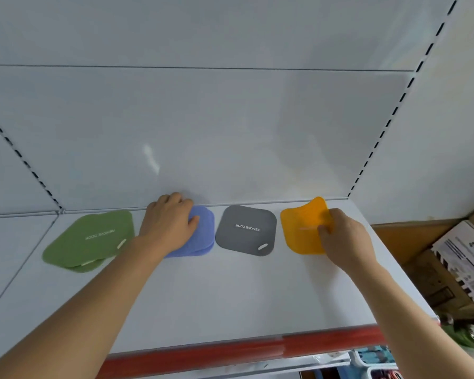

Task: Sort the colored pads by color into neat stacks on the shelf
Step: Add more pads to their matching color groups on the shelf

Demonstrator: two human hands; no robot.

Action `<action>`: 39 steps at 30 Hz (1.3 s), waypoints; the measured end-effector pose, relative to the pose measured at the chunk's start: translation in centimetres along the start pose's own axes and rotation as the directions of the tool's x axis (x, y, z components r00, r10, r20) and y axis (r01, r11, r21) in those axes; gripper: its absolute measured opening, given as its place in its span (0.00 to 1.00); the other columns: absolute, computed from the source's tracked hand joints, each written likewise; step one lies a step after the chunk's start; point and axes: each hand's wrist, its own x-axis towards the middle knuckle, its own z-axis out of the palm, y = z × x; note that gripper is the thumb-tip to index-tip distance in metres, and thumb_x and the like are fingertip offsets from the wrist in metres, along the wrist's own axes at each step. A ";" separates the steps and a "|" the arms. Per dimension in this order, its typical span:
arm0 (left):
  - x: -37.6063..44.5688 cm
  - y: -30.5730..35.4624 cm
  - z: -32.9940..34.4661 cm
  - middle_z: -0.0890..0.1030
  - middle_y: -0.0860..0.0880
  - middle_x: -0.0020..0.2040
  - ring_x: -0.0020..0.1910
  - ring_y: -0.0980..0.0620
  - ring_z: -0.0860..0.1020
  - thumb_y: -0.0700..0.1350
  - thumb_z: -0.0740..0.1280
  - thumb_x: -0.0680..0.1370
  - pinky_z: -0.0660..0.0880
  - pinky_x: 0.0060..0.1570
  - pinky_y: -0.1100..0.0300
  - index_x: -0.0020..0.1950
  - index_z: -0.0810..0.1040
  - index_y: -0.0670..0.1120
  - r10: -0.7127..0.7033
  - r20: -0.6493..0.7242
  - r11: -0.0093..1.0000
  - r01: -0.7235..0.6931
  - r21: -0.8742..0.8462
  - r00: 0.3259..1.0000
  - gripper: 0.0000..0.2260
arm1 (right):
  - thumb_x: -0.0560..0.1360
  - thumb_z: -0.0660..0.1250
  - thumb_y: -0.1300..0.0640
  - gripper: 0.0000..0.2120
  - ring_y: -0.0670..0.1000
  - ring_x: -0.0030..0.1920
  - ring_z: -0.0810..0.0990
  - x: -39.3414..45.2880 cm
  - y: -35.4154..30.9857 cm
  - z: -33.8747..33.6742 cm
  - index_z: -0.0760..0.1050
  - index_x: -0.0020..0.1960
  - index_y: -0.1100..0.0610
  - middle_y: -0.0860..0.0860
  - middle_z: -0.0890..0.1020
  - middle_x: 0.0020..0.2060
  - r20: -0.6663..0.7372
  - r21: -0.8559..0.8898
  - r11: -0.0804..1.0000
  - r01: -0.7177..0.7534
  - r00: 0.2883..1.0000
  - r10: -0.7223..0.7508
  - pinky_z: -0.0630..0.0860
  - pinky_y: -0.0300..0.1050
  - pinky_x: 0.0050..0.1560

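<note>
Four piles are lying in a row along the far edge of the white shelf (230, 296): green pads (89, 240) at the left, then blue pads (201, 236), a grey pad (246, 229), and orange pads (303, 228) at the right. The sorting itself looks done — this is the tidying step.

The left hand (169, 225) is lying palm down on the blue pile, fingers loosely curled over its far left corner and thumb pressing the top; it is steadying rather than lifting. The right hand (342, 236) is pinching the right side of the orange pile between thumb and fingers, and the far corner of the top orange pad is curling upward.

The blue and green piles are both showing offset edges underneath. The next move is probably calling for flattening the orange pad, then nudging each pile's edges flush — gently, since these thin pads look likely to slide.
</note>
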 end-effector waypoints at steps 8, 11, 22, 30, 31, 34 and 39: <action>-0.8 2.3 -0.3 0.81 0.48 0.55 0.57 0.41 0.79 0.61 0.53 0.77 0.74 0.57 0.47 0.62 0.81 0.48 0.042 -0.038 0.999 -0.043 -0.007 0.998 0.26 | 0.79 0.65 0.53 0.24 0.63 0.62 0.73 -0.1 -0.1 0.6 0.68 0.73 0.55 0.58 0.78 0.62 -0.041 -0.169 0.986 0.007 0.999 -0.014 0.76 0.57 0.56; -1.3 2.7 -0.6 0.81 0.47 0.56 0.57 0.40 0.79 0.61 0.51 0.77 0.74 0.59 0.45 0.61 0.81 0.47 0.055 -0.071 0.998 -0.056 -0.013 0.996 0.28 | 0.79 0.67 0.49 0.28 0.63 0.71 0.69 -0.5 -0.3 0.6 0.66 0.76 0.57 0.58 0.74 0.69 -0.074 -0.225 0.973 0.043 0.995 -0.061 0.74 0.59 0.64; -7.3 0.8 -2.3 0.76 0.44 0.72 0.73 0.39 0.71 0.64 0.51 0.78 0.68 0.71 0.39 0.73 0.75 0.45 -0.065 -0.110 0.998 0.064 -0.010 0.992 0.33 | 0.80 0.58 0.43 0.28 0.64 0.77 0.65 -6.1 -9.3 1.4 0.73 0.72 0.60 0.61 0.72 0.74 -0.139 -0.167 0.901 0.400 0.895 -0.423 0.68 0.62 0.72; -17.5 -8.5 -5.4 0.74 0.42 0.75 0.75 0.38 0.69 0.64 0.53 0.81 0.64 0.76 0.39 0.76 0.73 0.44 -0.195 -0.173 0.981 0.193 -0.024 0.966 0.32 | 0.82 0.55 0.39 0.30 0.64 0.77 0.67 -15.5 -21.1 3.8 0.72 0.74 0.59 0.61 0.73 0.74 -0.028 -0.131 0.781 0.611 0.785 -0.619 0.69 0.63 0.73; -19.3 -9.9 -5.8 0.74 0.42 0.75 0.75 0.38 0.69 0.64 0.53 0.81 0.65 0.75 0.38 0.76 0.73 0.44 -0.204 -0.184 0.979 0.202 -0.031 0.962 0.32 | 0.82 0.54 0.38 0.31 0.64 0.77 0.67 -17.1 -22.8 4.2 0.72 0.74 0.58 0.61 0.72 0.74 -0.013 -0.126 0.768 0.628 0.773 -0.634 0.69 0.63 0.73; -25.3 -14.7 -6.9 0.73 0.43 0.77 0.77 0.39 0.68 0.64 0.54 0.81 0.64 0.76 0.40 0.77 0.72 0.46 -0.250 -0.212 0.968 0.248 -0.036 0.945 0.31 | 0.82 0.52 0.37 0.32 0.63 0.78 0.65 -22.3 -27.9 5.8 0.71 0.75 0.58 0.60 0.71 0.75 0.019 -0.104 0.727 0.679 0.732 -0.681 0.66 0.62 0.76; -35.2 -23.2 -8.5 0.68 0.44 0.80 0.80 0.41 0.64 0.65 0.52 0.82 0.61 0.78 0.40 0.80 0.68 0.48 -0.358 -0.195 0.932 0.361 -0.021 0.913 0.32 | 0.82 0.49 0.36 0.33 0.62 0.79 0.64 -30.8 -36.6 8.7 0.69 0.77 0.57 0.59 0.70 0.76 0.055 -0.058 0.648 0.759 0.651 -0.757 0.66 0.61 0.76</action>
